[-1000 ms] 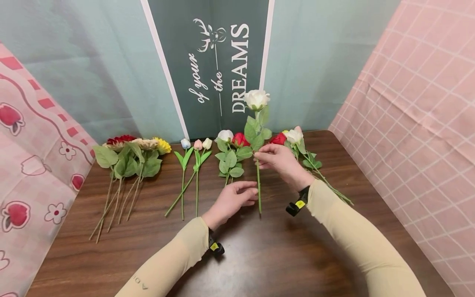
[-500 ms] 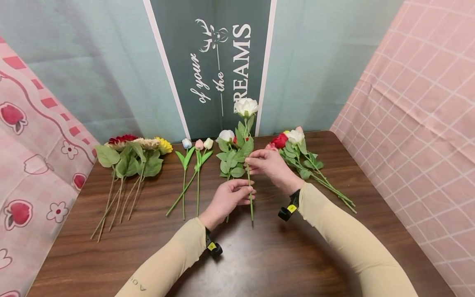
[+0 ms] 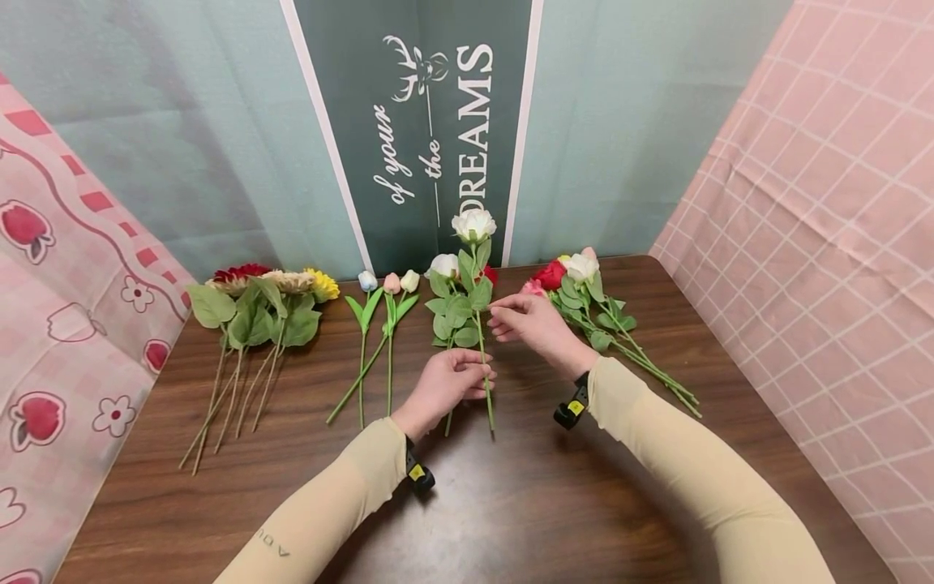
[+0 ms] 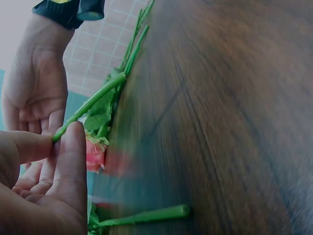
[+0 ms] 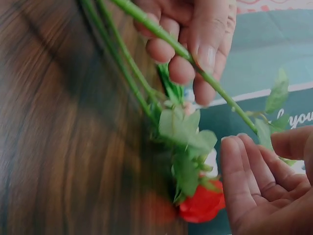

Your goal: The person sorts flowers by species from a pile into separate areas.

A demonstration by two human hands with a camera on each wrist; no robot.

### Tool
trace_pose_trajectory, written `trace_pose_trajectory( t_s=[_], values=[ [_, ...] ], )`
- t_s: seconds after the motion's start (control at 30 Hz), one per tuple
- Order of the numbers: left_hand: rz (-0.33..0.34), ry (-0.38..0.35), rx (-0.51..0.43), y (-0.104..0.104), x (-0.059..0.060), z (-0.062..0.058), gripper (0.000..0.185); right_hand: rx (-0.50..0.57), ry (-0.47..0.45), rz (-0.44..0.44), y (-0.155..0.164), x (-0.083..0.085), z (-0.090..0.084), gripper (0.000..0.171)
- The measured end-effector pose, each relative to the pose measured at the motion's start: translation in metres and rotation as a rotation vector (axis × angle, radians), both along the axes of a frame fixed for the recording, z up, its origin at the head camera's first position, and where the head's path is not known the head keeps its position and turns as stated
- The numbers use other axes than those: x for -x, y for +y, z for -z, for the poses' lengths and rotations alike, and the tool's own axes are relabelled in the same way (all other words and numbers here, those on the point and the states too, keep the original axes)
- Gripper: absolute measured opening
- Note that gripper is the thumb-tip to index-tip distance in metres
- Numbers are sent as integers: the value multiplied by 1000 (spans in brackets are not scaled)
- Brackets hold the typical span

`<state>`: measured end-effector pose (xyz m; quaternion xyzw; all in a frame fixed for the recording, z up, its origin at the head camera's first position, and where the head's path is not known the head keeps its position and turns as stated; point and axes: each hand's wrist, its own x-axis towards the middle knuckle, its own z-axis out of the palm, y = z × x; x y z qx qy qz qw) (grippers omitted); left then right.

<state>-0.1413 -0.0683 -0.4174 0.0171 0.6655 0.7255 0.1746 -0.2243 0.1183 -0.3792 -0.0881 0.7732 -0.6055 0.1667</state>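
Observation:
A white rose on a long green stem stands tilted above the table, its leaves overlapping the roses behind. My left hand pinches the lower stem between thumb and fingers. Just right of the stem is my right hand, its fingers loosely bent and holding nothing. In the right wrist view, the right fingertips are close by the leafy part of the stem. Behind the held rose lie another white rose and a red rose, partly hidden.
Three tulips lie left of the roses on the wooden table. Farther left is a bunch of daisy-like flowers. On the right lie several roses, a red one among them. Fabric panels surround the table's back and sides.
The white rose has moved left and down, over the roses lying in the middle. My left hand has taken hold of the lower stem, and my right hand has let go of it.

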Motion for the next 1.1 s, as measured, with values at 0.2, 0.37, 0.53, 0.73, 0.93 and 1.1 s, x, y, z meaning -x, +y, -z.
trace_pose_trajectory(
  t_s=[0.2,0.37,0.53,0.73,0.93,1.1],
  values=[
    [-20,-66,9,-2,9,5,32,14,-17,21,16,0,9,36],
    [-30,-103,30,-4,11,11,35,27,-29,36,25,0,11,40],
    [-18,-83,75,-6,9,12,48,27,-19,50,32,0,12,35],
    [48,49,291,-11,1,6,60,10,-24,63,38,-1,11,35],
    [102,203,526,-13,-9,-6,60,-58,9,74,56,5,11,39],
    [181,401,717,-9,-12,-18,61,-189,44,118,82,14,7,39]
  ],
)
